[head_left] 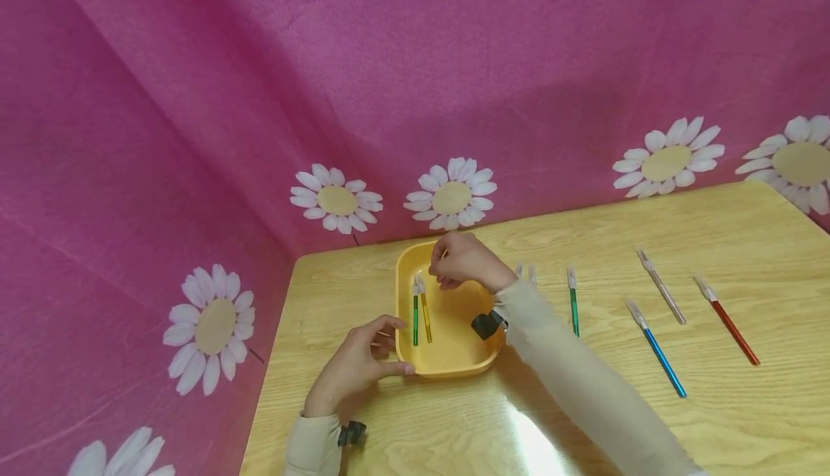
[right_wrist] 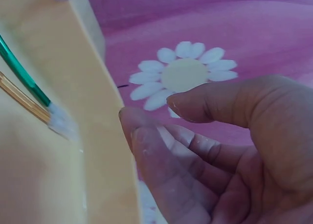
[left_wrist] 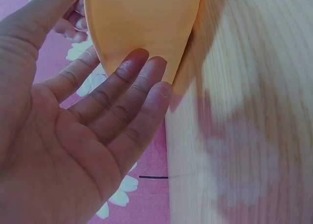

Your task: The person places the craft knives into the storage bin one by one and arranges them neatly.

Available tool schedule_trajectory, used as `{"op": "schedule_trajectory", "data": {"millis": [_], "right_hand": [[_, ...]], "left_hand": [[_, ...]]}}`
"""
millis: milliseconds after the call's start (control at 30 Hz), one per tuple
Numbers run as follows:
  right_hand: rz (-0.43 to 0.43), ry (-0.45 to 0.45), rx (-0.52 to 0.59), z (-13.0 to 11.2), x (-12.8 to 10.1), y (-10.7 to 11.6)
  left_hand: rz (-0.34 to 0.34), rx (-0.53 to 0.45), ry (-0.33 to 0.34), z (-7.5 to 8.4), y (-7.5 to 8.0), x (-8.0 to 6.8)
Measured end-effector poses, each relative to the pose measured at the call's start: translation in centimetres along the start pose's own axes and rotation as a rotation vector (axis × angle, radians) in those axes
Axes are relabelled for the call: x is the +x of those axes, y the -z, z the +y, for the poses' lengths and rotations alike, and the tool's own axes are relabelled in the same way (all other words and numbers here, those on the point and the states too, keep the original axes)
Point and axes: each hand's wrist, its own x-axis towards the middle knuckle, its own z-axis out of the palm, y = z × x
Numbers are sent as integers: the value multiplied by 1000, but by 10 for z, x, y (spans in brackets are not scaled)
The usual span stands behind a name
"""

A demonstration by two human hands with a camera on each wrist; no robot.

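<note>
Your left hand (head_left: 359, 364) rests against the near left corner of the yellow tray (head_left: 405, 350), with straight fingers (left_wrist: 142, 82) laid on its outer wall and the thumb along the front edge; nothing is pinched or wrapped. Your right hand (head_left: 462, 260) hovers over the far end of the tray with its fingers loosely curled and the thumb close to the fingertips, and the right wrist view shows nothing between them, so that hand is holding nothing.

Inside the tray lie 2 pens side by side near its left wall, a green pen (head_left: 416, 314) and a yellow pen (head_left: 425, 314), both with their pale caps pointing toward the far rim. Your right fingertips are near those caps but apart from them.

You have 4 more pens on the wooden table (head_left: 713, 425) to the right of the tray: another green one (head_left: 573, 303) just beyond your right sleeve, a blue one (head_left: 658, 350), a clear one (head_left: 661, 287) and a red one (head_left: 729, 321). Pink cloth (head_left: 194, 101) printed with white daisies hangs behind and to the left of the table.
</note>
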Motion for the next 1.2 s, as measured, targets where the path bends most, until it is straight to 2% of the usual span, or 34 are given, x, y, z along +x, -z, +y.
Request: {"op": "schedule_trajectory", "data": {"millis": [233, 433, 633, 900, 1200], "right_hand": [[50, 22, -20, 0, -13, 24], [84, 17, -2, 8, -22, 43], [132, 37, -34, 16, -34, 63], [177, 9, -92, 31, -56, 94], [216, -56, -145, 63, -76, 131]], "left_hand": [[9, -14, 7, -1, -1, 1], [7, -16, -10, -1, 0, 0], [0, -36, -13, -3, 0, 0], [-6, -40, -22, -3, 0, 0], [-3, -38, -13, -2, 0, 1]]}}
